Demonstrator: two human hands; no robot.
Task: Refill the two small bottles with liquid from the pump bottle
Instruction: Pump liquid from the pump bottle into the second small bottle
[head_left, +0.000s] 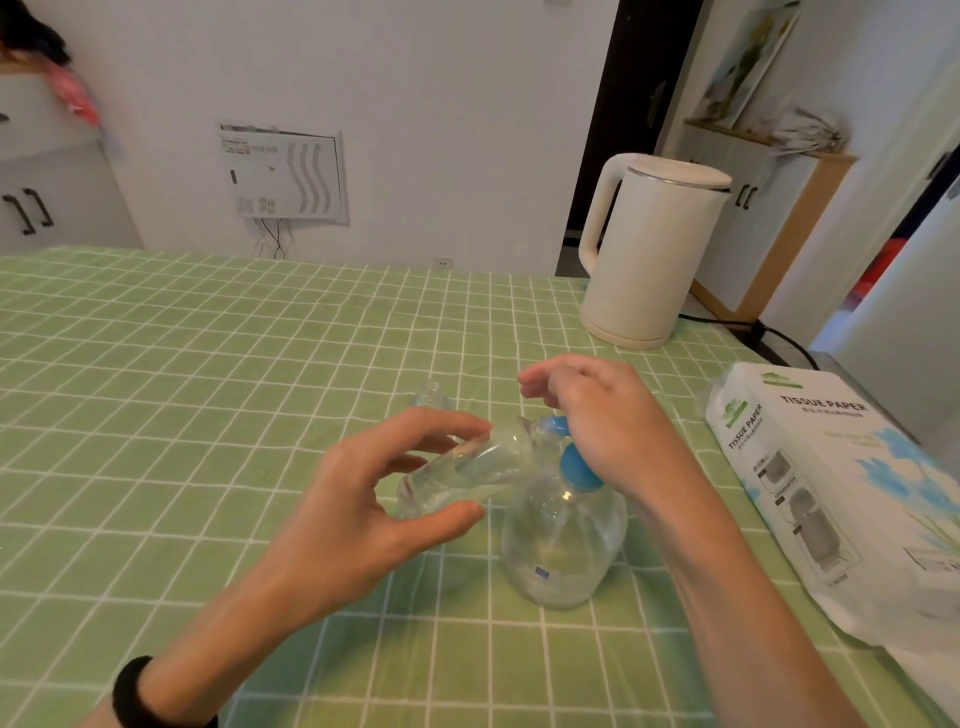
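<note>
Head cam: my left hand (363, 499) grips one small bottle (467, 473), tilted, mouth at the pump bottle (561, 545) nozzle. My right hand (608, 426) presses the pump head, fingers loose, gripping nothing. The other small bottle (431, 395) stands behind the pump bottle, leftward.

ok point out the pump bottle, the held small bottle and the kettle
pump bottle (563, 551), head view, on its clear body
small bottle (462, 467), head view, on its clear side
kettle (649, 249), head view, on its white side
</note>
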